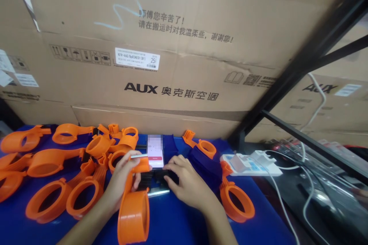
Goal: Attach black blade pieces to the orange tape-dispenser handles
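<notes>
My left hand (125, 179) is closed around the handle of an orange plastic part (133, 214), whose wide ring hangs down towards me. A thin silvery, toothed strip (139, 156) shows at the top of that handle. My right hand (186, 180) has its fingers bent around a small black piece (162, 177) lying low over the table; its exact kind is not clear. Just below it is a flat metal strip (158, 192). A lit phone (155, 152) stands behind the two hands, with a red button on its screen.
Several more orange ringed parts (46, 162) crowd the left of the blue table cover (172, 226). Others (237, 202) lie to the right, near a white power strip (250, 165) with chargers and cables. Large cardboard boxes (184, 65) and a black metal frame (287, 78) stand behind.
</notes>
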Available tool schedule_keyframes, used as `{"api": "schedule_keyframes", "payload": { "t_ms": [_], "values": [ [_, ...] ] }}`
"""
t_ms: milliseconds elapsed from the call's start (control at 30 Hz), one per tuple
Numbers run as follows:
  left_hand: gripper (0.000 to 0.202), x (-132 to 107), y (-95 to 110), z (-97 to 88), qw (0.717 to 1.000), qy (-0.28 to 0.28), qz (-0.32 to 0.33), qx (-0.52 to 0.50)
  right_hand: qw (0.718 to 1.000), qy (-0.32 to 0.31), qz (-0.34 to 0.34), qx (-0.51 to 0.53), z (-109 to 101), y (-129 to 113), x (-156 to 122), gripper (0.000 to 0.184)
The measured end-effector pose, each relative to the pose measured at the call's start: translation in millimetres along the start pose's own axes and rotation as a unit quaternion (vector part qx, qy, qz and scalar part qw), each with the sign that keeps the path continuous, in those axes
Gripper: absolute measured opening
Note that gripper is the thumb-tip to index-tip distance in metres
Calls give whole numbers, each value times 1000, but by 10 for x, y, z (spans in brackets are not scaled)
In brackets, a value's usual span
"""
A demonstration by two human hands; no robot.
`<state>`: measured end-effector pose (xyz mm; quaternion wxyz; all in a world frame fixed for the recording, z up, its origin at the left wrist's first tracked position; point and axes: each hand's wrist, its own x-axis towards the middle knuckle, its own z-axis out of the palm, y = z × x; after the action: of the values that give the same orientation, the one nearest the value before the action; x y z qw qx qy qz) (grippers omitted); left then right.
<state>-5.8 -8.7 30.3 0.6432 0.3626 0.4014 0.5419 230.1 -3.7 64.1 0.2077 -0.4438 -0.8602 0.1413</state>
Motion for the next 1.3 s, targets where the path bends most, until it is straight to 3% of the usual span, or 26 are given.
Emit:
{"api": "schedule_keyframes", "payload": {
  "t_ms": [200,467,567,700,867,1033,1300],
  "values": [
    [26,-36,34,32,999,12,21,34,999,-52,-13,-4,95,-67,9,14],
    [23,-71,273,11,997,-1,63,36,998,-61,-22,-7,257,-165,55,12],
    [24,-63,277,-15,997,-7,61,37,998,-57,-34,-12,319,-195,67,16],
    [30,-31,144,-37,997,-22,37,60,999,6,-31,10,288,-200,71,15],
    [34,-48,-64,-2,990,-66,11,120,981,119,-22,149,200,-254,88,18],
    [33,-140,-120,75,982,-107,2,155,957,148,-8,249,231,-329,116,11],
    [25,-149,31,35,984,-64,52,160,941,174,41,286,150,-266,82,16]
  ]
}}
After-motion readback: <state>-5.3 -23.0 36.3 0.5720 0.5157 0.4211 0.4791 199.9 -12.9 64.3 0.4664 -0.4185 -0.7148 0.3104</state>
